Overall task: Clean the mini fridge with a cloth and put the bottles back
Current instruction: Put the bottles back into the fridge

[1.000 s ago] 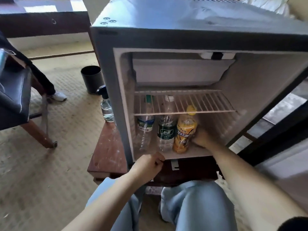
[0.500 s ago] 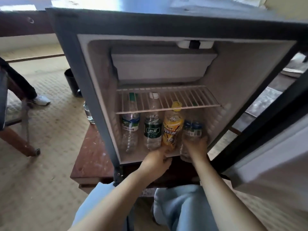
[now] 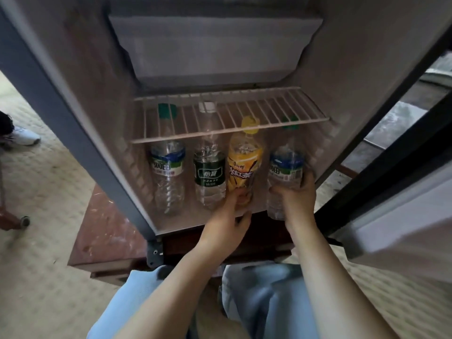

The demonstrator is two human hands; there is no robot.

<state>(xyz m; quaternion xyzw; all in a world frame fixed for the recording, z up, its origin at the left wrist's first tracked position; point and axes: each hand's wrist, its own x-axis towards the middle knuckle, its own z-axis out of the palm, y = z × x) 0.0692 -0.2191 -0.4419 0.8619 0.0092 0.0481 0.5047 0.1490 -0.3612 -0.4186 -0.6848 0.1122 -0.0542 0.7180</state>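
The open mini fridge (image 3: 80,133) fills the view, with a white wire shelf (image 3: 230,126) above its floor. Several bottles stand in a row under the shelf: a water bottle with a blue-green label (image 3: 167,167) at the left, a dark-green-label water bottle (image 3: 209,174), and an orange tea bottle (image 3: 244,165). My left hand (image 3: 228,221) pinches the base of the tea bottle. My right hand (image 3: 297,199) grips another blue-green-label water bottle (image 3: 286,165) at the fridge's right front edge. No cloth is in view.
The fridge sits on a low reddish-brown table (image 3: 102,231). Its open door (image 3: 401,211) hangs at the right. A person's white shoe (image 3: 23,137) and a chair leg (image 3: 14,220) are on the woven floor at the left. My knees (image 3: 256,294) are below.
My head has moved closer to the fridge. My left hand went from the fridge's front edge to the tea bottle's base. My right hand brought a further water bottle in at the right.
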